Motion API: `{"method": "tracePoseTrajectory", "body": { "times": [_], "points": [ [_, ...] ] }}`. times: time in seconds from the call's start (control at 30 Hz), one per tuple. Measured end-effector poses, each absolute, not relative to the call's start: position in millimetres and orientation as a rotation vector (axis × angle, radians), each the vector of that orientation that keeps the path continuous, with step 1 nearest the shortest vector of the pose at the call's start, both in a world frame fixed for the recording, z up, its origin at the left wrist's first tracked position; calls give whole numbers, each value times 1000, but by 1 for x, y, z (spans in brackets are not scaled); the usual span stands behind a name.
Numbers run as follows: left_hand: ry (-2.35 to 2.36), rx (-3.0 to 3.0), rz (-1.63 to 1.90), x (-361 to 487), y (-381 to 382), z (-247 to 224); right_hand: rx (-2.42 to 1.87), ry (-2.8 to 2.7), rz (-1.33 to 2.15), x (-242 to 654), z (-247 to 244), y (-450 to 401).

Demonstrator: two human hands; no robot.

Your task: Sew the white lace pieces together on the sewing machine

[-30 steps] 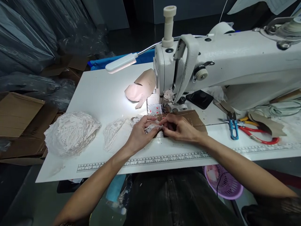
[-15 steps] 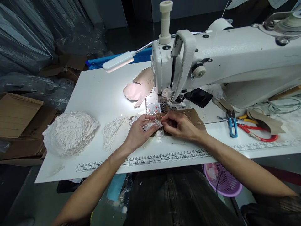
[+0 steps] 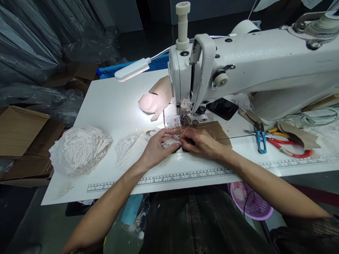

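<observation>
Just in front of the needle area of a white sewing machine (image 3: 246, 60), both hands pinch a small piece of white lace (image 3: 167, 143). My left hand (image 3: 156, 150) is closed on its left part, thumb along the near side. The fingertips of my right hand (image 3: 198, 141) meet the lace's right end, close to the left thumb. Beneath the hands lies a brown board (image 3: 215, 132) on the machine bed. Left of my left hand, another lace piece (image 3: 128, 148) rests flat on the table. The right fingertips partly hide what they grip.
A stack of white lace (image 3: 79, 150) sits at the table's left. Pinkish paper pieces (image 3: 156, 98) lie behind the hands. To the right are a black phone (image 3: 222, 108), blue thread snips (image 3: 261, 139) and red-handled scissors (image 3: 288, 151). A printed ruler (image 3: 164, 178) runs along the front edge.
The view has shifted slightly. Both hands stay on the lace at nearly the same place, and the right fingers have curled a little closer to the left thumb.
</observation>
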State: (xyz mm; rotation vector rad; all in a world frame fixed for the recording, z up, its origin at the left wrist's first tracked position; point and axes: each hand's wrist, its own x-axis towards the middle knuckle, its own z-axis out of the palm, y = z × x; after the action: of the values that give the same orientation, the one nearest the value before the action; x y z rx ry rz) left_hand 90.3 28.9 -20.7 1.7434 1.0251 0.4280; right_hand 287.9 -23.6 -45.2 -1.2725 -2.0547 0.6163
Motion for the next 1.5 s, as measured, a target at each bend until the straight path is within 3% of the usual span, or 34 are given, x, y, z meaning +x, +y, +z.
{"method": "tracePoseTrajectory", "body": {
  "times": [0.5,0.73,1.0,1.2,1.5],
  "points": [
    [996,1777,433,90,30,-21,-1193,-1883,849,294,-36,-27],
    [977,1763,445,93,29,-20,-1190,-1969,739,284,-39,-24],
    [908,1792,427,92,31,-16,-1510,-1959,475,265,-47,-27],
    [919,1769,439,90,31,-12,-1328,-1814,860,276,-36,-28],
    [903,1707,419,87,30,-15,-1319,-1441,1120,285,-43,-25]
  ]
}}
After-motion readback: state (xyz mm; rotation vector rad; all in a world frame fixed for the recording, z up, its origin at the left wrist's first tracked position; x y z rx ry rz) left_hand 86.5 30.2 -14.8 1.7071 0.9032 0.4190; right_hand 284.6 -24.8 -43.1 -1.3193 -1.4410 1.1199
